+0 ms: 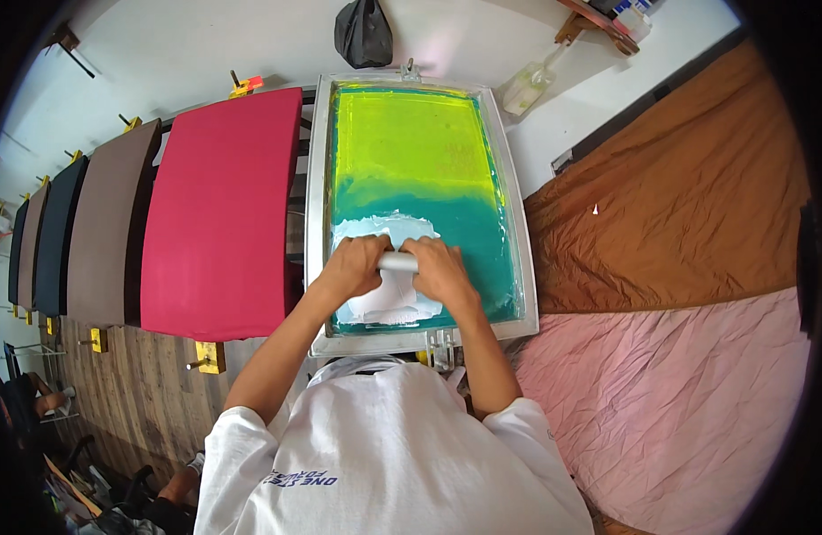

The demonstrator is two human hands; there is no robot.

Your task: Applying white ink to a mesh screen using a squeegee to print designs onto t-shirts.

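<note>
Head view: both hands' fingers (362, 254) wrap closed around a squeegee handle (398, 262) over white ink (389, 303).

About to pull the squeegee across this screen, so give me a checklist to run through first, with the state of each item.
1. Both hands on the squeegee: ok. The left hand and right hand grip its handle side by side.
2. White ink on the mesh: ok, a patch lies around and below the hands.
3. Screen frame lying flat over the platen: cannot tell, the gap beneath is hidden.
4. Upper mesh free of stray things: ok, only yellow-green and teal show.
5. Red board to the left apart from the frame: ok, a narrow gap shows.
6. Blade angle: cannot tell, the hands cover it.
</note>
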